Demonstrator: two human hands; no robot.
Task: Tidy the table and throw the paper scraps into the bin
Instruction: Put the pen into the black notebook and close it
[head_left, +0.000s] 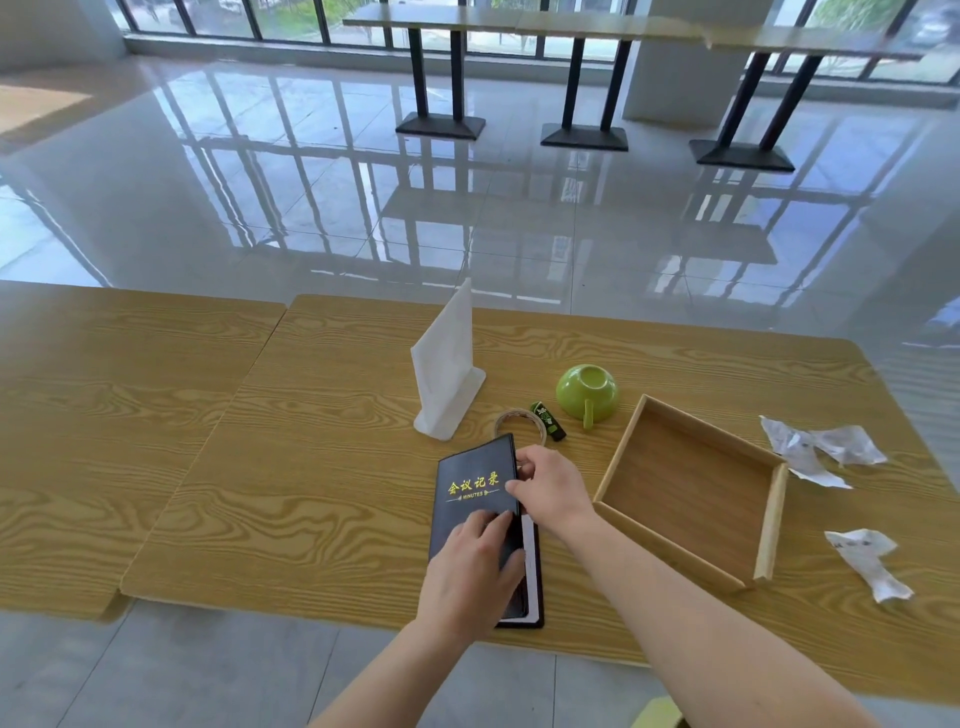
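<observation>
**Notebook being squared; scraps untouched**

Left hand (475, 558) lies flat on the black minutes notebook (475, 493), apparently steadying it; right hand (550, 486) pinches its right edge. Wooden tray (613, 486) stands empty. Paper scraps (821, 449) lie far right. Bin not visible.

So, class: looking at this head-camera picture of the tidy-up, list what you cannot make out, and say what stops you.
- The bin: nowhere in the head view, so its place is unknown.
- Lower cover of the black notebook: hidden under the left hand.
- Marks on the paper scraps: too small to read.
- Small green item by the tape roll: too small to identify.
- Yellow object: cut off by the bottom edge.
</observation>
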